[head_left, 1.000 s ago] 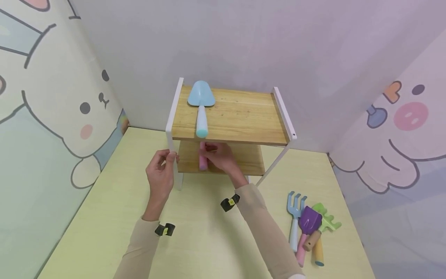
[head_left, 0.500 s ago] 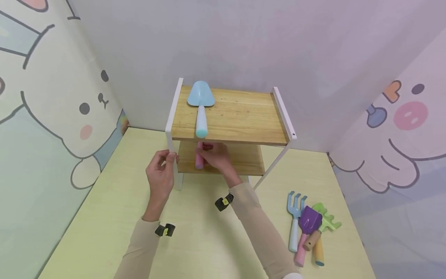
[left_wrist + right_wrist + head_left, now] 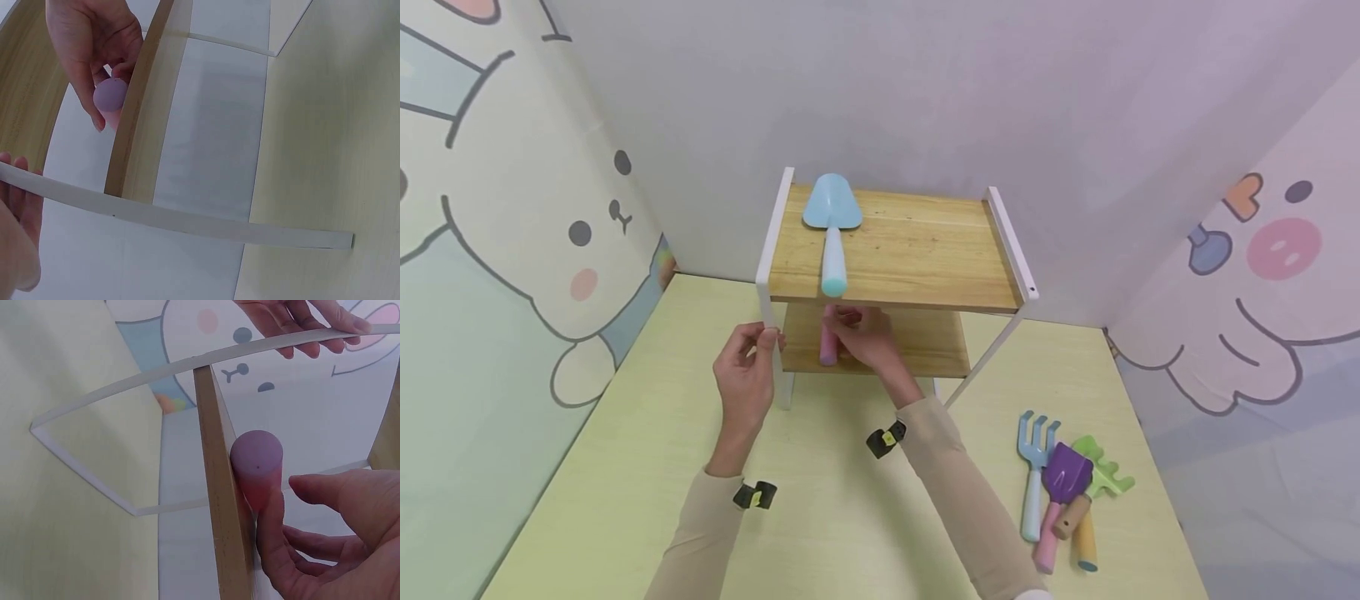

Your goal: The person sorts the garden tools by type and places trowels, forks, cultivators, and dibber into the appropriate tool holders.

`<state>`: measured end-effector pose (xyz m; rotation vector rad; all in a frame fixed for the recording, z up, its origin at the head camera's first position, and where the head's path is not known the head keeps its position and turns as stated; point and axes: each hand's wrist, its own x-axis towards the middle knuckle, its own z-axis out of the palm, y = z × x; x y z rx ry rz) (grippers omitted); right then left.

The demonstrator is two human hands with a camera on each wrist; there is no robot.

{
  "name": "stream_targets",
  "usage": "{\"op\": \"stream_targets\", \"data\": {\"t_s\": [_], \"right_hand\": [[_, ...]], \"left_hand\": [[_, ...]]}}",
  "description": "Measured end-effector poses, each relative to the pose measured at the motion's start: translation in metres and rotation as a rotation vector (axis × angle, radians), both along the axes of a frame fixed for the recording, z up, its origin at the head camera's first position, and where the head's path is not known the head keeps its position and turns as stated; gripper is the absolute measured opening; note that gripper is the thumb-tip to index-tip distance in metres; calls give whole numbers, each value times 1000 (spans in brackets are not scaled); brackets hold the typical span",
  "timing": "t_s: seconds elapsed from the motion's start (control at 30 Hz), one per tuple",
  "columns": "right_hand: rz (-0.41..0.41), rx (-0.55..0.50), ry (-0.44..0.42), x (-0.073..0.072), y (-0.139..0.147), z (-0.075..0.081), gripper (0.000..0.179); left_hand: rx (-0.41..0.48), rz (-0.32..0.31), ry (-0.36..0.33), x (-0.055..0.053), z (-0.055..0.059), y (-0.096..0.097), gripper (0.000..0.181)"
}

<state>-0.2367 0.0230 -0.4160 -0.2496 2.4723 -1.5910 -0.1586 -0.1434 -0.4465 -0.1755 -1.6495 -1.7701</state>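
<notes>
My right hand (image 3: pixel 868 335) reaches between the two boards of a small wooden shelf (image 3: pixel 917 250) and holds a pink handle (image 3: pixel 828 343) with a purple end. The handle lies along the lower board (image 3: pixel 925 342); whatever it belongs to is hidden under the upper board. In the right wrist view the lower digit touches the handle's side, while another digit (image 3: pixel 319 487) curls over it with a small gap. My left hand (image 3: pixel 747 367) grips the white side frame (image 3: pixel 156 217) of the shelf between thumb and fingers.
On the upper board lies a light-blue trowel (image 3: pixel 832 221). At the table's right a pile holds a blue fork (image 3: pixel 1033 475), a purple shovel (image 3: pixel 1066 473) with a pink handle, a green rake (image 3: pixel 1103 471) and a brown handle (image 3: pixel 1072 517). Patterned walls enclose the yellow table (image 3: pixel 820 517).
Between one second and half a second ago, the right hand and the pink handle shifted slightly left on the lower board; since then they have barely moved. The left hand has stayed on the frame.
</notes>
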Motion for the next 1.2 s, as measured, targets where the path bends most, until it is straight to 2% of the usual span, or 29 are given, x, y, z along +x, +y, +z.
{"op": "stream_targets", "data": {"t_s": [0.23, 0.43, 0.8, 1.0, 1.2], "right_hand": [[40, 86, 122, 4, 8, 2, 33], [69, 74, 139, 12, 18, 5, 34], [89, -31, 220, 25, 39, -1, 33], [69, -79, 248, 29, 47, -3, 31], [73, -141, 290, 34, 55, -6, 32]], "left_hand": [[-4, -3, 2, 0, 0, 0, 18], [-8, 1, 10, -1, -1, -1, 19], [-5, 8, 7, -1, -2, 0, 18], [-9, 3, 1, -2, -2, -1, 22], [3, -1, -5, 0, 0, -1, 16]]}}
